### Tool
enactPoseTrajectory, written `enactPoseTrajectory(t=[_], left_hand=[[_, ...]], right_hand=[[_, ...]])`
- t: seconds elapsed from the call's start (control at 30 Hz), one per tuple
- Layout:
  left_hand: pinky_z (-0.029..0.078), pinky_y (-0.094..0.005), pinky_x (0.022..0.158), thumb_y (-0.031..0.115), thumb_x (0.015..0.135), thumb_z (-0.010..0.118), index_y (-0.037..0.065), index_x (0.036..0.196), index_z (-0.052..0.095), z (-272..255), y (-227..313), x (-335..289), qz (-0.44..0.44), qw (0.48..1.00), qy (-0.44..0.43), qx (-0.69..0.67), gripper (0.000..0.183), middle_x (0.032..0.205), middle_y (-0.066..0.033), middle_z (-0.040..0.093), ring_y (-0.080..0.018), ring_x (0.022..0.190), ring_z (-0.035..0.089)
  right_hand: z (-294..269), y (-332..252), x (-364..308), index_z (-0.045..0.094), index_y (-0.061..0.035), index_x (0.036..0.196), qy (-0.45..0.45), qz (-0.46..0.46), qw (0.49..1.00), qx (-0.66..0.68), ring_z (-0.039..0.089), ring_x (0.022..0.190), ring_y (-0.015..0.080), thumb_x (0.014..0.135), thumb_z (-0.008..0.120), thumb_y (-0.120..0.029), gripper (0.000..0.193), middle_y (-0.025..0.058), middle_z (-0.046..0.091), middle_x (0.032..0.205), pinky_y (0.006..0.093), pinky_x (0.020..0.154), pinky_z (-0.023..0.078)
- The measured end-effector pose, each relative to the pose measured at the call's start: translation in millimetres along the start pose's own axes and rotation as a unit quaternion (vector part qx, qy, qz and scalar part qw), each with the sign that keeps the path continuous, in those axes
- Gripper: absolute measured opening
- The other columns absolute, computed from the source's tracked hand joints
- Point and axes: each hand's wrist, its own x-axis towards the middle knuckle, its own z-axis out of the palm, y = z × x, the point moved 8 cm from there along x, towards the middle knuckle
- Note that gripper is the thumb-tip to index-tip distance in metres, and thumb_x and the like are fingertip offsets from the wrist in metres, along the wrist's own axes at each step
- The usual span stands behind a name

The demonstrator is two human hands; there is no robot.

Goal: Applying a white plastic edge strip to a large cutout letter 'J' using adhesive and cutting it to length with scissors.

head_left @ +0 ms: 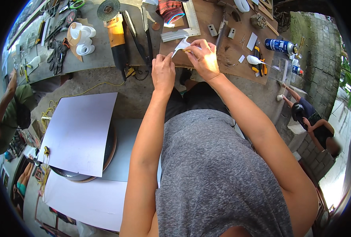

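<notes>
Over the near edge of the workbench, a small white curved piece (181, 45), thin and plastic-looking, is held up between my two hands. My left hand (163, 74) pinches its lower end between thumb and fingers. My right hand (204, 57) has its fingers closed at the piece's right side. Something small and yellowish shows at those fingertips, too small to name. Behind the piece lies a white metal square frame (181, 34), with a red and black knitted glove (170, 11) beside it.
On the bench (92, 59) lie an orange angle grinder (115, 33), tin snips (148, 35), white curved parts (82, 39), dark gloves (57, 55), pliers (257, 59) and a blue spray can (280, 46). White sheets (80, 134) rest behind left. Other people (312, 122) are at both sides.
</notes>
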Motion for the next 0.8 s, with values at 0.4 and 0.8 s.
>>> enactPoseTrajectory(t=[0.4,0.8], left_hand=[[0.052,-0.0407,0.084,0.004,0.086,0.064,0.009,0.114,0.074,-0.5,-0.5,0.0,-0.006,1.000,0.002,-0.009,0.030,0.097,-0.0117,0.064,-0.0314,0.090,0.061],[0.052,-0.0406,0.080,0.012,0.089,0.065,0.007,0.111,0.074,0.0,2.0,1.3,0.007,1.000,0.017,-0.010,0.024,0.094,-0.0124,0.062,-0.0306,0.088,0.059]], right_hand=[[-1.0,-2.6,0.0,0.071,-0.0165,0.094,0.005,-0.004,1.000,-0.012,0.061,0.099,0.0197,0.079,0.076,-0.012,0.017,0.0005,0.063,0.099,0.0444,0.094,0.039],[-3.0,-3.4,0.4,0.070,-0.0179,0.093,0.012,-0.005,0.999,-0.030,0.060,0.093,0.0192,0.080,0.076,-0.016,0.015,-0.0010,0.062,0.095,0.0444,0.092,0.038]])
